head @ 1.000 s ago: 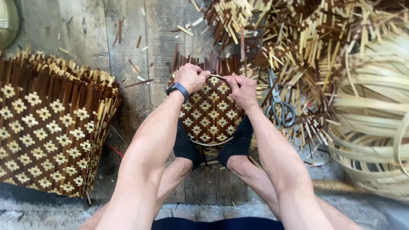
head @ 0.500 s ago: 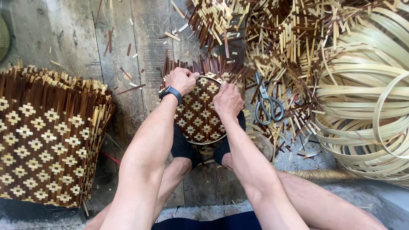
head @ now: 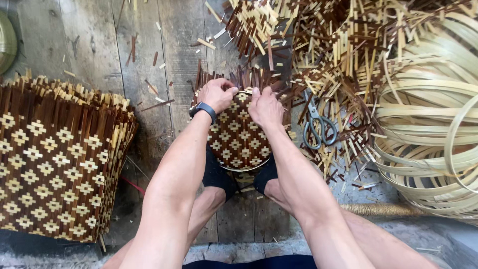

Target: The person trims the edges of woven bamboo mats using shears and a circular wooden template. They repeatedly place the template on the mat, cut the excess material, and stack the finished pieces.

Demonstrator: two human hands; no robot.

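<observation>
- At centre frame, a person's left hand (head: 217, 93) and right hand (head: 265, 106) press side by side on the upper rim of a small round woven basket (head: 238, 139), fingers curled closed on its edge.
- The basket, patterned in brown and pale diamonds, is braced between the person's dark-socked feet (head: 219, 175) on the plank floor (head: 99, 55).
- A black wristwatch (head: 203, 109) circles the left wrist.
- Scissors (head: 317, 124) lie just right of the basket among cut strips (head: 348, 55).
- A stack of matching woven panels (head: 55, 159) fills the left; coiled pale bamboo hoops (head: 428, 129) crowd the right edge.
</observation>
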